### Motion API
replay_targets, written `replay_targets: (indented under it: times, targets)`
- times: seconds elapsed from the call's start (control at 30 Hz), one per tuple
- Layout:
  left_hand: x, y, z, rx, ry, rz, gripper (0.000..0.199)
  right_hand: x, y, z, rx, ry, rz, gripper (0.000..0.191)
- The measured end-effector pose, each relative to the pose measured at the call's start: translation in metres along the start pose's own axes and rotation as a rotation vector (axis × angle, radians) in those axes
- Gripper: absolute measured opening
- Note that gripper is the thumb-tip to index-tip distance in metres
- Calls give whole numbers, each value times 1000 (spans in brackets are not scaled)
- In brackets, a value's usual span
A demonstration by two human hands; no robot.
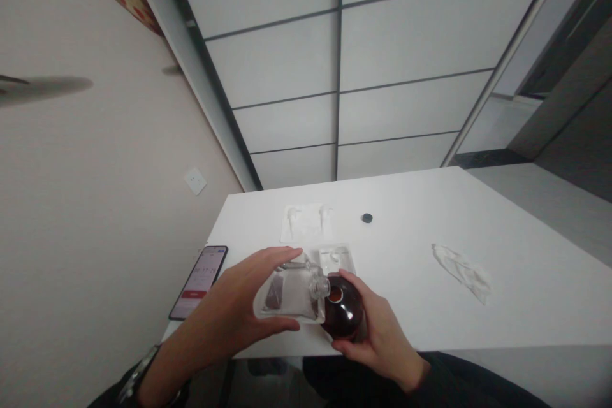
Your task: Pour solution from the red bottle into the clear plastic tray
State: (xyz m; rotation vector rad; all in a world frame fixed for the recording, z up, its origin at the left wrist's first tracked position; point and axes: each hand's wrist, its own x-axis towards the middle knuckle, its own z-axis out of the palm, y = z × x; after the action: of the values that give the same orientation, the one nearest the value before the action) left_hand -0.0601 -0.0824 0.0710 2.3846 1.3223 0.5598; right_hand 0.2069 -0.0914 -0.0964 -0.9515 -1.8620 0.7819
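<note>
Holding clear bottle point(295, 298) in left hand point(243, 301), brown bottle point(348, 317) in right hand point(383, 335).

The clear bottle point(299, 298) is tipped toward the open amber bottle point(347, 317).

"What finish does the clear bottle point(289, 298) have?"

"Smooth and see-through, glass or hard plastic; I cannot tell which. The amber bottle point(342, 319) is glossy, with bright highlights."

"And around them?"

"A smooth white table point(406, 268); a thin, wrinkled sheet point(461, 273), cloth or paper; a matt dark cap point(367, 218); a shiny, metal-looking wristband point(138, 372); a matt black cloth sleeve point(468, 381)."
</note>
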Motion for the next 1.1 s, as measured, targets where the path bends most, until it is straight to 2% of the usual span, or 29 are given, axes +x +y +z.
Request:
replay_targets:
  times: [0.27, 0.53, 0.67, 1.1]
  targets:
    - [6, 13, -12, 151, -60, 108, 87, 2, -4, -2, -1, -24, -18, 91]
    - [12, 18, -16, 216, -91, 175, 95, 4, -11, -4, -8, 33, -40, 82]
    - [14, 21, -17, 231, -88, 213, 96, 3, -10, -3, -28, 60, -46, 84]
    - [17, 23, -20, 254, -120, 227, 95, 3, -11, -3, -36, 42, -22, 85]
